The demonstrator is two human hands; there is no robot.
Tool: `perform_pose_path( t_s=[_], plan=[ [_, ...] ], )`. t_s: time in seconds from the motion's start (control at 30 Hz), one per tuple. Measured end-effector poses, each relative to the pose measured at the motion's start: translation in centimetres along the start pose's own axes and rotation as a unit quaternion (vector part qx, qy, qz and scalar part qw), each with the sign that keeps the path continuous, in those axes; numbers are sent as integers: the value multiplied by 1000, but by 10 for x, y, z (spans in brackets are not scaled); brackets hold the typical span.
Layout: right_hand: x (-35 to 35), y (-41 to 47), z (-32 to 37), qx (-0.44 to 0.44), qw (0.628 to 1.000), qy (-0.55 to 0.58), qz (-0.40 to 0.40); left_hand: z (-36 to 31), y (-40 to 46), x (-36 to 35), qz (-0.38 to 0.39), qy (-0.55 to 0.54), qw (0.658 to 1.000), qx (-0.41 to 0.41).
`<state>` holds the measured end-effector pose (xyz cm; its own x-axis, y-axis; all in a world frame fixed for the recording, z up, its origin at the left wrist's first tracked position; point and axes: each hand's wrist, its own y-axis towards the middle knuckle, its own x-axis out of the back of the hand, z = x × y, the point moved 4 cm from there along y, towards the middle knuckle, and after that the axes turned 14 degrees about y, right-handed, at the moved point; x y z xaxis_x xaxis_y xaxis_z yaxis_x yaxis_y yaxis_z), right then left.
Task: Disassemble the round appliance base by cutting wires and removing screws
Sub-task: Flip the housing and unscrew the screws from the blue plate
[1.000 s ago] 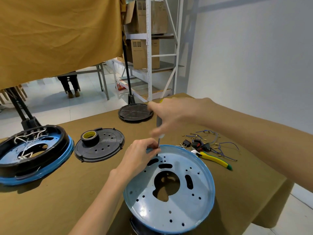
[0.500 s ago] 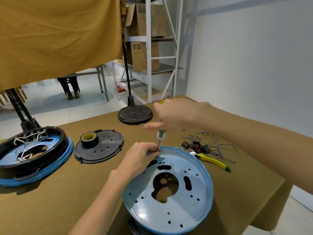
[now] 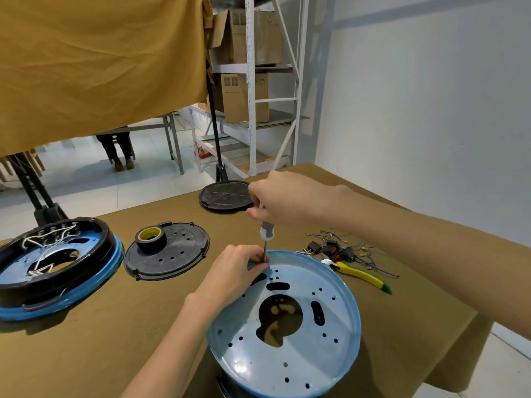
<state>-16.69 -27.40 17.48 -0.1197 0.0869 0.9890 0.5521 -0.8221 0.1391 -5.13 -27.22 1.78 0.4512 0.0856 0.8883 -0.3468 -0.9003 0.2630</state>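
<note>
A round light-blue appliance base [image 3: 290, 354] with many holes and a big central cut-out sits at the table's near edge. A screwdriver [image 3: 266, 237] stands upright with its tip at the base's far rim. My right hand [image 3: 284, 198] grips its handle from above. My left hand [image 3: 235, 272] rests on the base's far-left rim, its fingertips pinching the screwdriver's shaft near the tip. The screw itself is hidden by my fingers.
Yellow-handled cutters [image 3: 362, 275] and cut wires with black connectors [image 3: 336, 248] lie right of the base. A black disc [image 3: 172, 254] carrying a tape roll [image 3: 150, 237], another black disc [image 3: 225, 195] and a second blue-and-black base [image 3: 54, 262] lie left and behind.
My right hand has turned on the screwdriver handle and the view shifted slightly. The screwdriver stays upright at the same spot on the rim, with my left hand still at its tip.
</note>
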Motion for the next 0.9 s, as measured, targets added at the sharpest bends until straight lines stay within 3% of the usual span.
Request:
perform_pose_path(
  t_s=[0.1,0.17,0.33,0.4,0.5,0.57,0.67,0.73,0.9],
  plan=[
    [6,-2,-5,9,982,146,115,1,-1,1,3,2,1000,1],
    [9,-5,-9,4,975,172,143,1,-1,1,6,5,1000,-3],
    [-1,-5,-9,-27,999,-18,-6,0,-1,2,5,4,1000,-2],
    [1,-3,-7,7,998,65,14,0,-1,2,2,2,1000,-1],
    [9,-5,-7,43,969,214,112,0,-2,2,-1,2,1000,3],
    [7,-5,-6,32,980,160,115,0,-2,2,1,4,1000,0],
    [2,0,-6,-12,999,-46,14,1,-2,2,-1,2,1000,-2],
    [-1,2,-6,-9,997,-71,-13,1,-2,1,1,3,1000,-1],
    [8,-4,-6,39,980,165,108,1,-3,2,-1,4,1000,1]
  ],
)
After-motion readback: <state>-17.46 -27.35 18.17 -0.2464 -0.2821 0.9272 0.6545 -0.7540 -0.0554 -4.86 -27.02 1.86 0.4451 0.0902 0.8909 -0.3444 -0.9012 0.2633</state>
